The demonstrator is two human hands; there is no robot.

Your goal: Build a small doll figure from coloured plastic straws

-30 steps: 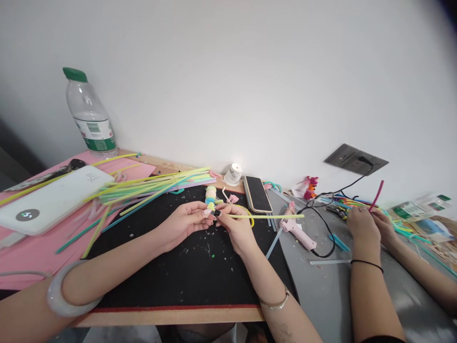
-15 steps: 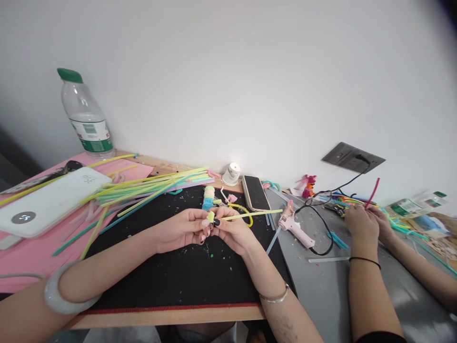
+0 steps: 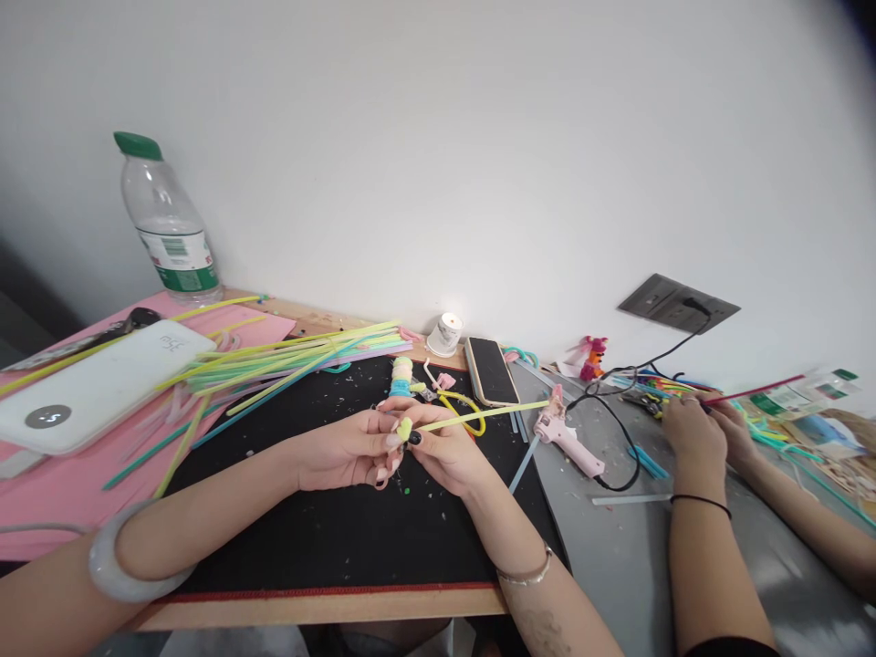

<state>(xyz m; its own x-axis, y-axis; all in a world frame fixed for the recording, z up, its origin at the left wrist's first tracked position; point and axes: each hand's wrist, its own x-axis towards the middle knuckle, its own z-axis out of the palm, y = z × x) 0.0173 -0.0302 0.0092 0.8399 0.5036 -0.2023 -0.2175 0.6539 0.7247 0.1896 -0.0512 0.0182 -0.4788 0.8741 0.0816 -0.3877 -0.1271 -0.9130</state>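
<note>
Head view: left hand (image 3: 346, 447) and right hand (image 3: 444, 456) together pinch the bunched end of the yellow stem (image 3: 485, 416), over the mat (image 3: 307, 547), clear of its front edge. A slack pinch could let it unwind. The free end reaches toward the glue gun (image 3: 573, 445), beyond the mat's right edge; a careless sideways swing could snag there.

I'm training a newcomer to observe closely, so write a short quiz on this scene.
1. True or false: the pale-pink plastic glue gun lies left of the black-screened rectangular phone in the picture.
2. Which do the person's left hand and right hand hold: A) the phone, B) a pale-yellow fuzzy stem, C) the glue gun?
3. Fill in: the cap of the tall clear plastic bottle is ____.
Key: 1. False; 2. B; 3. green.
</note>
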